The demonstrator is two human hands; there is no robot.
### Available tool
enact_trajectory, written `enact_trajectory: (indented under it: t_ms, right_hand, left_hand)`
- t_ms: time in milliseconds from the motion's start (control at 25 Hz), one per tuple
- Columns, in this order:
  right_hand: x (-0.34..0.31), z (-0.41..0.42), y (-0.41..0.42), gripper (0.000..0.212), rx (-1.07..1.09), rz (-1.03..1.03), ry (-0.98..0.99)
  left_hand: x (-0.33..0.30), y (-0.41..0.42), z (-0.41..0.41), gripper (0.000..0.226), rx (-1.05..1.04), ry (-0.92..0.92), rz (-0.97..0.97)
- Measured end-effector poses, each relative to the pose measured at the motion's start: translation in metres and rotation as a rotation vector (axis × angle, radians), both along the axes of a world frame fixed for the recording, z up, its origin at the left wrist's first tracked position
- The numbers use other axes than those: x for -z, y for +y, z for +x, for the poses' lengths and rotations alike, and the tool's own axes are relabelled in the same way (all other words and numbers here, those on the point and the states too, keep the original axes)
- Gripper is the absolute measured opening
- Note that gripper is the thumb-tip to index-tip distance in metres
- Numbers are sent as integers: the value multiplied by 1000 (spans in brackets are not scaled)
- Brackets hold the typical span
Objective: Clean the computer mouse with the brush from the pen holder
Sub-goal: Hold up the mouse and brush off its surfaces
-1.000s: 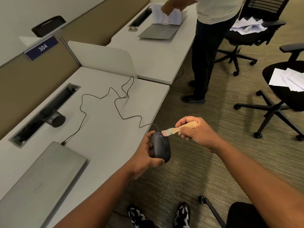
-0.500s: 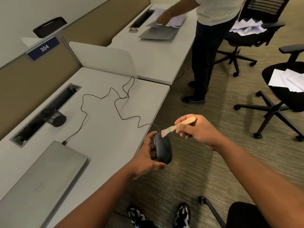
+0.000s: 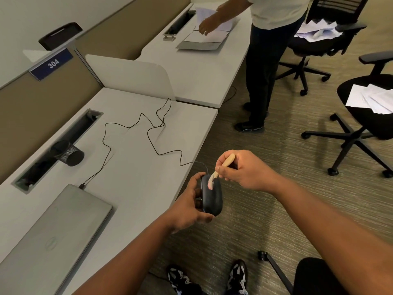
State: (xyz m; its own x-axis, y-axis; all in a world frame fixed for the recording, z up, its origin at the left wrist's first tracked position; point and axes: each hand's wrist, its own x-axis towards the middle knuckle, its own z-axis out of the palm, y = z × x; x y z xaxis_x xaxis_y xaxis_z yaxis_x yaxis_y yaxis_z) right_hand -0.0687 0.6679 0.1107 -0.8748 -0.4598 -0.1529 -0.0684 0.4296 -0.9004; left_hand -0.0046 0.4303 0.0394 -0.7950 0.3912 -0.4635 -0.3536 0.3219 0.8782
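A long white desk (image 3: 131, 173) is seen running from seven o'clock toward one o'clock, and a closed grey laptop (image 3: 53, 235) is laid flat on its near end, at eight o'clock from the hands. Two black office chairs with loose papers on their seats are placed at two and three o'clock, one chair (image 3: 370, 107) nearer than the other. A second person (image 3: 270, 60) is stood at twelve o'clock beside the far desk, one hand reaching over papers.

A black mesh pen holder (image 3: 69, 155) is laid on its side at ten o'clock, at the edge of the cable slot. A thin black cable (image 3: 148, 135) is looped across the desk from the laptop to the mouse.

The mouse (image 3: 211, 199) is held off the desk edge, above the carpet, gripped by the left hand (image 3: 187, 207): the thumb is pressed on its near left side and the fingers are wrapped beneath. The right hand (image 3: 244, 171) is closed around the wooden handle of the brush (image 3: 222, 168), at one o'clock from the mouse and just beside it. The pale bristles are pointed down toward seven o'clock and are touching the front top of the mouse.
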Motion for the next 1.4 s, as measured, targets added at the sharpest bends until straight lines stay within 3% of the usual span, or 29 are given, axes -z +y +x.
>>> enact_trajectory:
  t_ms: [240, 360, 440, 560, 760, 920, 1400]
  right_hand:
    - [15, 3, -5, 4, -42, 159, 260]
    - [28, 5, -8, 15, 2, 183, 372]
    - [32, 6, -7, 14, 101, 86, 349]
    - [28, 0, -1, 6, 248, -136, 134]
    - [14, 3, 2, 11, 15, -117, 19]
    - [16, 5, -6, 9, 12, -11, 86]
    - [41, 7, -11, 8, 71, 27, 297]
  left_hand:
    - [-1, 1, 0, 123, 12, -24, 3]
    - [-1, 0, 0, 122, 19, -22, 17]
    - [0, -1, 0, 122, 19, -13, 31]
    - [1, -3, -1, 121, 19, 0, 27]
    - [5, -3, -2, 121, 5, 3, 15]
    - [6, -4, -3, 121, 16, -8, 21]
    - [11, -7, -4, 122, 47, -10, 28]
